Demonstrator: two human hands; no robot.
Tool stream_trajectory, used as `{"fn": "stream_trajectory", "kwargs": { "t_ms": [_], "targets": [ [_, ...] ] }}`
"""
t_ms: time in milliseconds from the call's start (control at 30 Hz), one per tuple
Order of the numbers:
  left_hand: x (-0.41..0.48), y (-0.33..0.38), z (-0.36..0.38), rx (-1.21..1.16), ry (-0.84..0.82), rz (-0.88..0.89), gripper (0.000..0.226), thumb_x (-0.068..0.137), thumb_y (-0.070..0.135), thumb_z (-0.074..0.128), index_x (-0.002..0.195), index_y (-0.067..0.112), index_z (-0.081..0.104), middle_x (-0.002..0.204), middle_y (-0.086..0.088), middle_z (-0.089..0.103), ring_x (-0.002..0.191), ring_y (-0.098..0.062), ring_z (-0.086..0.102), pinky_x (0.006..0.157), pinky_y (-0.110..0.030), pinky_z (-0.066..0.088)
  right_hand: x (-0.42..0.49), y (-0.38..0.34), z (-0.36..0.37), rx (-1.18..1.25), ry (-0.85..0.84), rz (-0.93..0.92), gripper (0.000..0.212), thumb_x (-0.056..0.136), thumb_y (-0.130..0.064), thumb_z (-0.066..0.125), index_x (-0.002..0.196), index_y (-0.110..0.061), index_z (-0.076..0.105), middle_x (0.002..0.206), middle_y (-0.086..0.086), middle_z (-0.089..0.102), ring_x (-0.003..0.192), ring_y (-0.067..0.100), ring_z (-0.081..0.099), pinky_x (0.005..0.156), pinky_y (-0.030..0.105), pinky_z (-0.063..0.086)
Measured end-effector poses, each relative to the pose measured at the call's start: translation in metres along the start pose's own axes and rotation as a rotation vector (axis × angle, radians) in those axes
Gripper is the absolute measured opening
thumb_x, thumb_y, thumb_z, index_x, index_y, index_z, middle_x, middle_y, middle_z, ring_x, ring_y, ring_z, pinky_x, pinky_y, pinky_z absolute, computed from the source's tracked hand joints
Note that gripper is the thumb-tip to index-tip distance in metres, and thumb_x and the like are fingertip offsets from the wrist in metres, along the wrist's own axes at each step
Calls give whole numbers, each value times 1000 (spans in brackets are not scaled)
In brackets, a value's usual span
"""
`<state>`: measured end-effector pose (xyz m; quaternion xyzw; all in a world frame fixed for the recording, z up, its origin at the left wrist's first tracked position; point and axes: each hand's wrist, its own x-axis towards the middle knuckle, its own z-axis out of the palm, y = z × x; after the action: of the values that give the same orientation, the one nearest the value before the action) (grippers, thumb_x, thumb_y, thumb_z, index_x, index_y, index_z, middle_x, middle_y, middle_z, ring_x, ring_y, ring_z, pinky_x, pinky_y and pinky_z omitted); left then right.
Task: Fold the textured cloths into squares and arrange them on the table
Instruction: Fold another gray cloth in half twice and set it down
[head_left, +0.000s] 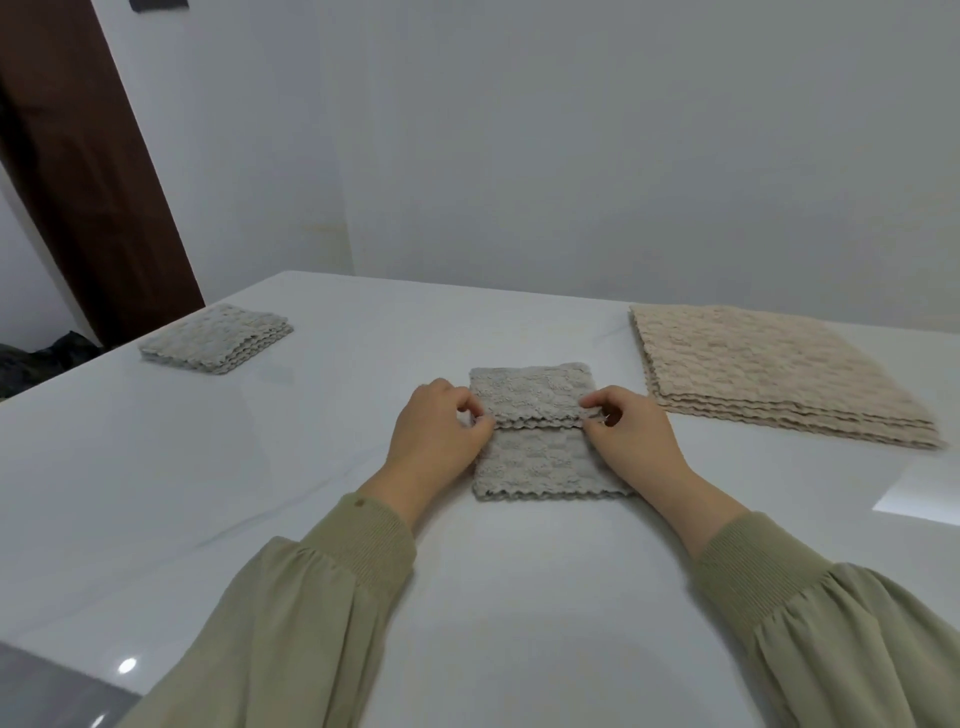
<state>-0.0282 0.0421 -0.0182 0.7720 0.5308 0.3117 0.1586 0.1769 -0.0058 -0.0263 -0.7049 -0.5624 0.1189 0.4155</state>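
A grey textured cloth (535, 467) lies in the middle of the white table (260, 493), its far part doubled over toward me with a scalloped edge across its middle. My left hand (436, 431) pinches the left end of that folded edge. My right hand (634, 431) pinches the right end. A folded square of grey cloth (218, 338) lies at the far left. A stack of several flat beige cloths (769, 374) lies at the far right.
A white wall stands behind the table. A dark brown door frame (88, 171) rises at the far left, with dark objects on the floor below it. Green sleeves cover both my forearms.
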Motion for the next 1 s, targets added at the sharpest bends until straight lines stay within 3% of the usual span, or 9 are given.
{"fn": "stream_trajectory", "kwargs": {
  "t_ms": [100, 200, 333, 433, 500, 600, 833, 1000],
  "targets": [
    [6, -2, 4, 70, 67, 153, 20, 82, 36, 67, 97, 22, 65, 102, 7, 57, 102, -11, 44, 85, -22, 35, 0, 0, -2, -86, 19, -46, 20, 84, -10, 58, 95, -25, 64, 74, -10, 55, 77, 14, 54, 68, 28, 41],
    [9, -1, 7, 132, 65, 245, 19, 83, 34, 67, 98, 22, 67, 100, 9, 62, 101, -11, 47, 84, -20, 35, 2, 2, -3, -154, 53, -75, 12, 83, -15, 62, 92, -22, 66, 78, -7, 59, 83, 16, 54, 71, 28, 39],
    [9, -1, 8, 142, 46, 231, 7, 87, 26, 62, 91, 23, 68, 93, 11, 64, 96, -10, 50, 80, -22, 37, 5, 7, -2, -218, 165, -180, 6, 83, -11, 65, 80, -13, 70, 87, 0, 61, 93, 19, 49, 79, 23, 31],
    [9, -3, 8, 138, 29, 200, 8, 88, 21, 60, 90, 22, 68, 93, 11, 66, 95, -10, 52, 80, -23, 39, 3, 5, -5, -233, 266, -354, 7, 76, -2, 70, 72, -8, 69, 82, 2, 63, 87, 24, 50, 80, 32, 40],
    [9, -3, 7, 153, 11, 198, 9, 88, 20, 58, 90, 21, 68, 94, 10, 66, 95, -10, 53, 81, -24, 40, 3, 9, -6, -330, 206, -467, 10, 70, 2, 72, 67, -8, 69, 77, 3, 67, 80, 27, 54, 74, 38, 44],
    [9, -2, 5, 161, -3, 205, 10, 88, 19, 58, 89, 21, 67, 94, 9, 65, 95, -10, 53, 84, -27, 42, 3, 11, -7, -405, 13, -355, 9, 76, -2, 68, 73, -9, 72, 79, 3, 70, 85, 25, 55, 77, 34, 40],
    [11, -10, 1, 176, -106, 213, 12, 89, 27, 61, 99, 24, 67, 102, 10, 65, 102, -11, 53, 85, -24, 39, 0, 4, -13, -401, 8, -355, 7, 79, -14, 71, 84, -10, 73, 76, 1, 65, 89, 25, 57, 84, 37, 41],
    [14, -7, 0, 221, -140, 223, 24, 89, 28, 62, 112, 24, 65, 111, 7, 64, 108, -13, 52, 90, -28, 40, 8, 8, -11, -471, -20, -399, 20, 75, -27, 75, 91, -14, 73, 84, 3, 73, 87, 27, 58, 81, 39, 44]
  ]
}}
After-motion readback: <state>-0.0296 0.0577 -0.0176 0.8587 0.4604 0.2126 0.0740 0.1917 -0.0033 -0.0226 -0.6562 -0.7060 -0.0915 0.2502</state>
